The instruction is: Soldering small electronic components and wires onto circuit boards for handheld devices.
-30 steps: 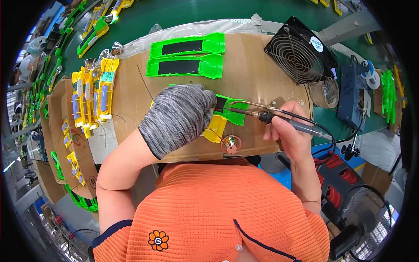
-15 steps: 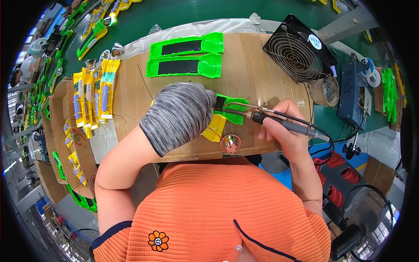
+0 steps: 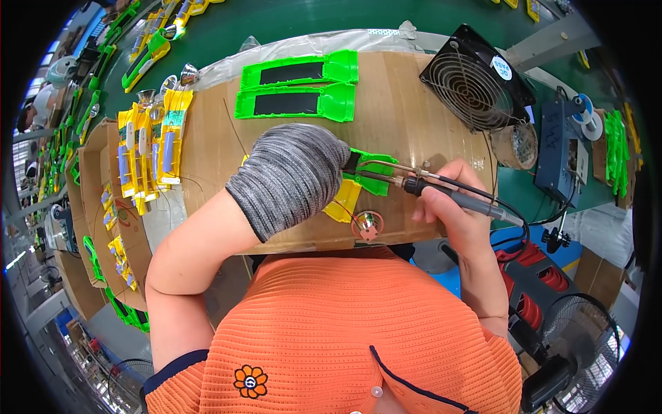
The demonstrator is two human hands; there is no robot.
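Green plastic shell: on the cardboard-covered counter, between our hands; we read its long axis as roughly left to right.
Gloved left hand: nearer, over the shell's left part — curled, fingertips hidden, so we cannot tell its grip.
Bare right hand: grasping the soldering iron — its metal end points left, over the shell.
Yellow plastic shell: just bodyward of the green one.

The grey-handled iron is pointed leftward over the green shell, which is partly hidden beside the yellow shell.
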